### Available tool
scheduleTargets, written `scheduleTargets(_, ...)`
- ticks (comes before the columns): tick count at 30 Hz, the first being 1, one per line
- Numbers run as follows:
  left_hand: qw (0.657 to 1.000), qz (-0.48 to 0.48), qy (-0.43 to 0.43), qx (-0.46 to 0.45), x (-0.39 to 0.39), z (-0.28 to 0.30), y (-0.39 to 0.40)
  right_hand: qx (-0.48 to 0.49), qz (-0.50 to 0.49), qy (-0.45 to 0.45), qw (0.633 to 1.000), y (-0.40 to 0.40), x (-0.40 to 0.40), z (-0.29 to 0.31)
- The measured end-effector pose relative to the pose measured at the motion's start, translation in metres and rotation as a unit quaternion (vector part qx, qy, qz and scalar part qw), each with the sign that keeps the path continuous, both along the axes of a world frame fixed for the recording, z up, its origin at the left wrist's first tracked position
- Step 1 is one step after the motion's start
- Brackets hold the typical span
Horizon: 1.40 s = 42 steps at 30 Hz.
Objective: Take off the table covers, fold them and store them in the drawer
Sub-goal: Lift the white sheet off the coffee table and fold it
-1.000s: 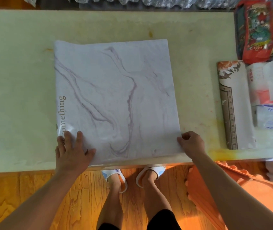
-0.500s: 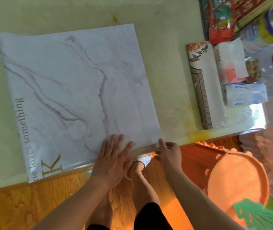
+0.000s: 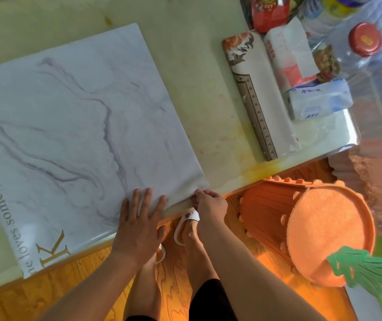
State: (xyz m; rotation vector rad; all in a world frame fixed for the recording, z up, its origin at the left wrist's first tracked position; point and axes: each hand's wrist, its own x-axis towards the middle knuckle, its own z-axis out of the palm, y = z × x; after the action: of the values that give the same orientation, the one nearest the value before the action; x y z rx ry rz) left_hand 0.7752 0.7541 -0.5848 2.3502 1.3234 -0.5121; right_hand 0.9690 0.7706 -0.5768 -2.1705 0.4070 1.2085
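Head view: left hand (image 3: 139, 218) presses flat, fingers straight, on the marble-print table cover (image 3: 81, 126). Right hand (image 3: 209, 201) pinches its near right corner at the surface (image 3: 213, 107) edge.

A pale yellow-green desk (image 3: 197, 72) with a glossy, stained top fills the upper part of the view, its near edge running diagonally. Below it lies a warm orange-brown wooden floor (image 3: 74, 295) with a visible grain. Beside the desk's right end stands a fuzzy orange carrot-shaped stool (image 3: 324, 230) with green felt leaves. Bright light glares off the desk's right corner.
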Motion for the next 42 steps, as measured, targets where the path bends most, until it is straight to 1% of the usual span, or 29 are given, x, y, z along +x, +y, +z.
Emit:
scheduleTargets(2, 0.999, -0.019, -0.015, 0.02, 0.004, 0.007, 0.005, 0.007, 0.007, 0.009, 1.0, 0.0, 0.001, 0.001)
scheduleTargets(4, 0.997, -0.069, -0.033, 0.031, 0.012, 0.008, 0.009, 0.017, 0.008, 0.012, 1.0, -0.002, 0.002, 0.0)
scheduleTargets(7, 0.993, -0.11, -0.024, 0.031, 0.027, 0.001, 0.012, 0.033, 0.008, 0.007, 0.999, 0.0, 0.006, 0.002)
scheduleTargets(11, 0.993, -0.109, -0.033, 0.038, 0.037, 0.004, 0.021, 0.042, 0.081, -0.061, 0.994, 0.001, 0.008, 0.002)
scheduleTargets(14, 0.994, -0.093, -0.053, 0.035, 0.036, 0.01, 0.026, 0.033, 0.117, -0.092, 0.988, 0.001, 0.011, 0.001)
scheduleTargets(17, 0.995, -0.085, -0.04, 0.018, 0.036, 0.011, 0.026, 0.02, 0.124, -0.105, 0.987, 0.004, 0.012, 0.001)
scheduleTargets(22, 0.996, -0.09, 0.015, 0.008, 0.032, 0.017, 0.028, 0.022, 0.107, -0.127, 0.986, 0.004, 0.005, 0.006)
scheduleTargets(24, 0.996, -0.081, 0.025, 0.01, 0.029, 0.017, 0.03, 0.012, 0.124, -0.133, 0.983, 0.005, 0.006, 0.006)
scheduleTargets(28, 0.997, -0.07, 0.031, 0.01, 0.018, 0.013, 0.031, -0.003, 0.147, -0.14, 0.979, 0.008, 0.006, 0.006)
scheduleTargets(31, 0.996, -0.082, 0.023, 0.025, 0.009, 0.011, 0.028, 0.0, 0.153, -0.152, 0.976, 0.008, 0.004, 0.007)
scheduleTargets(35, 0.993, -0.109, -0.001, 0.05, -0.002, 0.01, 0.024, 0.023, 0.231, -0.209, 0.95, 0.004, 0.002, 0.007)
scheduleTargets(36, 0.993, -0.105, -0.004, 0.054, -0.005, 0.009, 0.023, 0.027, 0.233, -0.216, 0.948, 0.003, 0.001, 0.008)
scheduleTargets(42, 0.997, -0.075, 0.009, 0.022, -0.008, 0.007, 0.017, 0.045, 0.158, -0.149, 0.975, 0.004, 0.002, 0.015)
